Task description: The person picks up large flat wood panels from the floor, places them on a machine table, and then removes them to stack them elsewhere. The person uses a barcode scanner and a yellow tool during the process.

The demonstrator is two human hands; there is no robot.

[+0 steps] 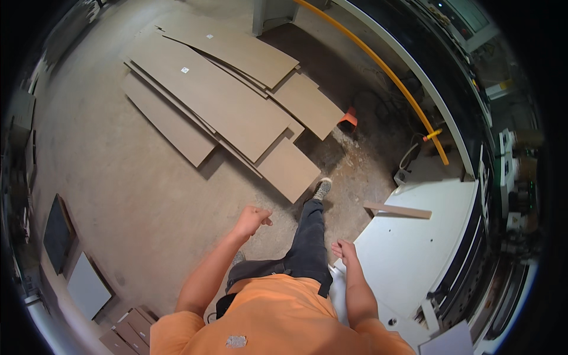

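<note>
Both our hands hang half-open and seem empty, the left hand [252, 221] above the floor [160, 195], the right hand [345, 251] beside the white table [408, 245]. Overlapping brown boards [222, 109] lie on the floor ahead, our front shoe [322, 189] just beside the nearest corner; stepping well here, we judge, means setting our toes clear of that edge

Panels [213, 106] ahead — strip [402, 210] right, on table [408, 254].

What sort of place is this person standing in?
Most likely a woodworking or panel workshop: brown boards lie in overlapping stacks on a concrete-looking floor, and a white worktable adjoins dark machinery at the right.
</note>
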